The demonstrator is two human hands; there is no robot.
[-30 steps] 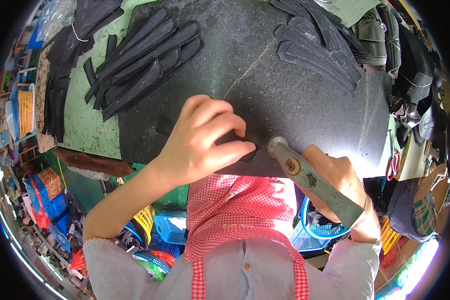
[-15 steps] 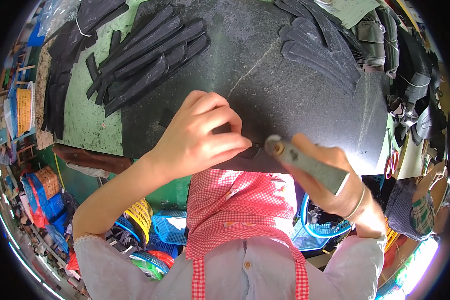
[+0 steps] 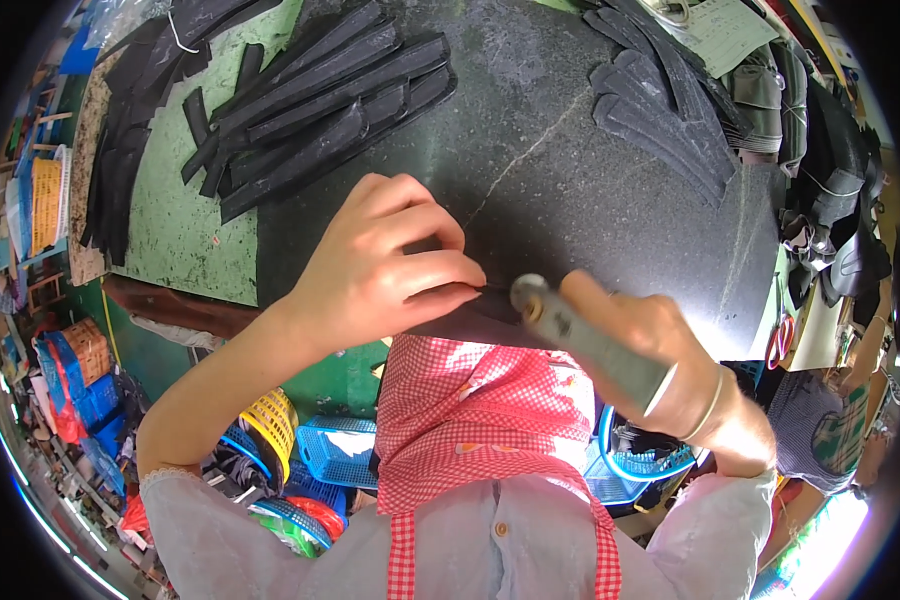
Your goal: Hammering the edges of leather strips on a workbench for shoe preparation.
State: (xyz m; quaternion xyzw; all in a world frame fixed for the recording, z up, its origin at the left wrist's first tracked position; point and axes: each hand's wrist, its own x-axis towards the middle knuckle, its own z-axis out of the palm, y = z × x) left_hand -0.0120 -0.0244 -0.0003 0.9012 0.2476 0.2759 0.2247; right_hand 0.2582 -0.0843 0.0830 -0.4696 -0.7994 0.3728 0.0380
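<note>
My left hand (image 3: pixel 385 260) is low over the dark work surface (image 3: pixel 555 190) near its front edge. Its thumb and fingertips pinch the edge of a black piece (image 3: pixel 480 318) that is hard to make out against the surface. To its right, my right hand (image 3: pixel 660 335) is wrapped round a hammer (image 3: pixel 605 345). The hammer's grey metal head points toward the left fingertips, slightly blurred. A small gap separates the hammer from the left hand.
Black strips (image 3: pixel 340 110) lie fanned out at the far left, more black strips (image 3: pixel 670 110) at the far right. Rolled dark bundles (image 3: pixel 755 105) and red-handled scissors (image 3: pixel 780 340) are along the right edge. Blue baskets (image 3: pixel 340 450) stand below the table. Another person's arm (image 3: pixel 865 350) shows at right.
The view has shifted, so the strips appear farther right and lower. My left hand has moved slightly left, and the hammer has shifted a little left relative to my body.
</note>
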